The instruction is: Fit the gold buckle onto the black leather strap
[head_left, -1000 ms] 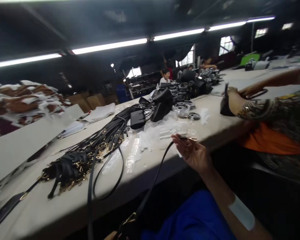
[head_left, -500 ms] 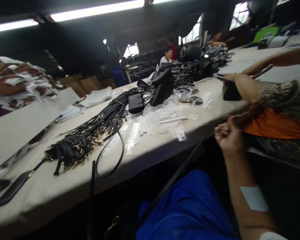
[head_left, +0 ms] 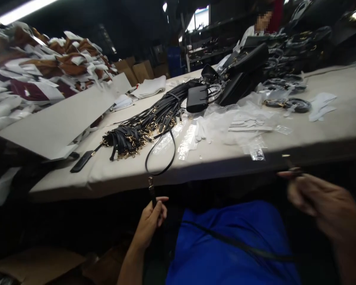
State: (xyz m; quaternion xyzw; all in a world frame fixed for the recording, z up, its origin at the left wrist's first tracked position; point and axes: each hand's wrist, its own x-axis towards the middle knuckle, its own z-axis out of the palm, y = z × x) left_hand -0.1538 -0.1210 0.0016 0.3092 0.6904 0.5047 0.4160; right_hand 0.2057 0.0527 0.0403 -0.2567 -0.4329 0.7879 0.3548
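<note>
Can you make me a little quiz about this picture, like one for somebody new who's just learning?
1. True or false: the person's left hand is empty.
2. Which colour is the cloth over the person's lap?
A) orange
B) blue
C) green
3. Fill in left or right: in the picture, the bundle of black straps lies mostly to the ____ of the nearest black handbag.

Key:
1. False; it grips a black strap end with a metal clasp.
2. B
3. left
</note>
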